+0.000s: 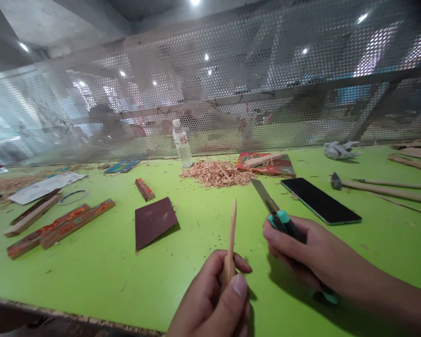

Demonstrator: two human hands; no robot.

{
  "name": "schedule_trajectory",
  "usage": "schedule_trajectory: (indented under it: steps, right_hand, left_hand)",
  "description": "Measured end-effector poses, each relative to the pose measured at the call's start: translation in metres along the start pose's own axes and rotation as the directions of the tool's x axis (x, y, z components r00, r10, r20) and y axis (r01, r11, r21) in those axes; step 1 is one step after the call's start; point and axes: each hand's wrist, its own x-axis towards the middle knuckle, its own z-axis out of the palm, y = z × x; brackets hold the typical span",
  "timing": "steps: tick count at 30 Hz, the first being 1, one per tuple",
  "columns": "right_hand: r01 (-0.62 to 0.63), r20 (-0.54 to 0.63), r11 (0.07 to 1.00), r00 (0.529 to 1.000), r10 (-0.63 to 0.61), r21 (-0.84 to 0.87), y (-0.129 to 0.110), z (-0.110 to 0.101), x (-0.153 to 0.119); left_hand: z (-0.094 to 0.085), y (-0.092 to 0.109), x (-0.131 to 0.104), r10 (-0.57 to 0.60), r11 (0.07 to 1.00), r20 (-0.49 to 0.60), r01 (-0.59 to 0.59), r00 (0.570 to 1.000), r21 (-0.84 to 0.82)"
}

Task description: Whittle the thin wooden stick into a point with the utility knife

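Observation:
Between the thumb and fingers of my left hand point(217, 295) is a slim carved wooden stick point(233, 229), its thin tip pointing up and away from me. My right hand point(305, 248) grips a black and teal utility knife point(284, 223) with its blade out, angled up to the left. The blade and the stick are apart. Just beyond my right hand a black phone point(321, 200) lies on the table. A dark red sheet of sandpaper point(155, 222) rests to the left of the stick.
Past my hands are a pile of wood shavings point(217, 174) and a water bottle point(182, 144). Painted wood strips point(77, 222) lie left; a hammer-like tool point(368, 186) and crumpled paper point(341, 150) lie right. A perforated metal screen point(210, 84) borders the green table's point(101, 285) back.

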Motion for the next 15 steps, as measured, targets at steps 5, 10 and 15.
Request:
schedule_trajectory:
  steps: [5,10,15]
  right_hand:
    - [0.384,0.074,0.827,0.918,-0.389,-0.411,0.002,-0.014,-0.009]
    - [0.507,0.317,0.63,0.861,-0.397,-0.588,-0.002,-0.006,-0.016]
    - [0.596,0.41,0.46,0.796,-0.446,-0.658,-0.001,0.003,-0.017]
  left_hand:
    - [-0.002,-0.004,0.001,0.0,0.999,0.056,0.003,0.998,-0.045]
    - [-0.001,0.0,0.002,0.058,0.998,0.038,-0.058,0.998,-0.02]
    - [0.001,0.006,0.0,0.027,0.999,0.043,-0.028,0.999,0.021]
